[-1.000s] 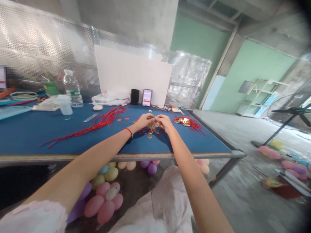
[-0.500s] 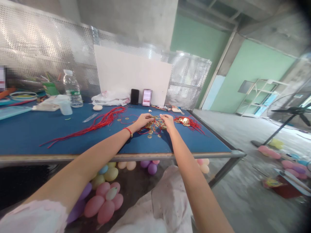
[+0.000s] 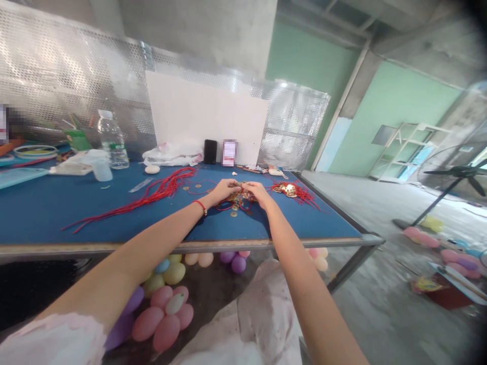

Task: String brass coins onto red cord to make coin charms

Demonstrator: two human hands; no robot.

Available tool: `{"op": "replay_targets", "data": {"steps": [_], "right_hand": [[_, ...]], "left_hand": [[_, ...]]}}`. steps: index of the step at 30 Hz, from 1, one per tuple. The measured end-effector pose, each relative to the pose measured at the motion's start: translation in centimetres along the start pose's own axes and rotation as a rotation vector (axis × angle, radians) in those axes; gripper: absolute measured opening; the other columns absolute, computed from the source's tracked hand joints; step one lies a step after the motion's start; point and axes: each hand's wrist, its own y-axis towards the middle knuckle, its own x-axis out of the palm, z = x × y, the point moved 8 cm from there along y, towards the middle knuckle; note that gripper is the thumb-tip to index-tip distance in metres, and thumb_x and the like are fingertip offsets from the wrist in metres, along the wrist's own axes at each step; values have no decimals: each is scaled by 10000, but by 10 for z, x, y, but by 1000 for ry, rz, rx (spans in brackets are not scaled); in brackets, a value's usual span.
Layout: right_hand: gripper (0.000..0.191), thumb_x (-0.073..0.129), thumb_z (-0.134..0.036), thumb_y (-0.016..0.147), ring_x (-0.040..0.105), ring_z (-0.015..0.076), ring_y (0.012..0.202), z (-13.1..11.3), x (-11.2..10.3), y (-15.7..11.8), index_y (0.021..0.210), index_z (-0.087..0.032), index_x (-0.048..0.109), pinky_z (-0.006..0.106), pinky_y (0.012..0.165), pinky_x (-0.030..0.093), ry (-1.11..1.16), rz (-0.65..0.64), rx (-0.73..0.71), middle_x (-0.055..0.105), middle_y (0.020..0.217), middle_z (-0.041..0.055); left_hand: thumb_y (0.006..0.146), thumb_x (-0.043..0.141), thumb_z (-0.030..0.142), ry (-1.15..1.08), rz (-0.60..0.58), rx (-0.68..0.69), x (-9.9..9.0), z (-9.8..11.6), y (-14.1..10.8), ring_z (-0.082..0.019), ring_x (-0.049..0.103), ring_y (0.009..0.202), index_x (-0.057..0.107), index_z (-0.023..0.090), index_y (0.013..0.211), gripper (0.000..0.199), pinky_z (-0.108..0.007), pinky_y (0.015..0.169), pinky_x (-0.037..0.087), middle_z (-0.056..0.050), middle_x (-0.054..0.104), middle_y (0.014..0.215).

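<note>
Moved the right hand [image 3: 261, 194] back beside the left hand [image 3: 227, 189], now pinching with both directly over the gold coins [image 3: 235, 207], though cannot tell exactly on what.

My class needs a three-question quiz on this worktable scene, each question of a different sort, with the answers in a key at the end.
1. Multiple choice: what is worn on the wrist of the left hand?
A) a watch
B) a red bracelet
C) a rubber glove

2. True or false: the clear bottle stands upright on the blue tabletop.

3. Fill in the missing word: beside the right hand, on the side away from the left hand, lies a pile of gold coins with cords coloured ____.

Key: 1. B; 2. true; 3. red
</note>
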Motion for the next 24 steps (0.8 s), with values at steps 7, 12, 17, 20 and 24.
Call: {"op": "replay_targets", "data": {"steps": [7,12,17,20,24], "right_hand": [[265,716,-404,634,287,56,387,2,-3,0,660,-189,563,213,401,169,-67,21,5,393,432,-78],[240,687,-347,640,246,53,380,0,-3,1,591,-195,508,220,397,117,-48,55,12,355,420,-77],[247,678,-250,652,257,48,366,5,-9,3,549,-189,461,210,384,130,76,135,43,358,430,-75],[248,646,-224,699,285,50,368,9,-29,3,566,-190,440,202,367,174,170,304,55,399,461,-65],[177,494,-196,824,361,48,381,14,-66,-2,672,-200,403,178,373,282,265,626,47,483,553,-44]], "left_hand": [[616,721,450,39,-32,33,3,1,-1,-149,599,636,651,139,749,345,-271,614,465,-21,682,681],[624,715,426,43,-48,17,6,1,-1,-160,605,650,655,141,758,320,-282,632,471,-30,683,689],[641,695,411,68,-34,43,5,4,1,-150,587,617,635,149,737,285,-277,620,467,-14,662,650],[631,702,421,88,-36,37,5,3,1,-162,602,630,633,150,728,296,-289,629,472,-23,670,664],[634,697,424,108,-10,24,2,1,1,-178,617,653,646,141,742,307,-298,632,470,-42,681,689]]}}
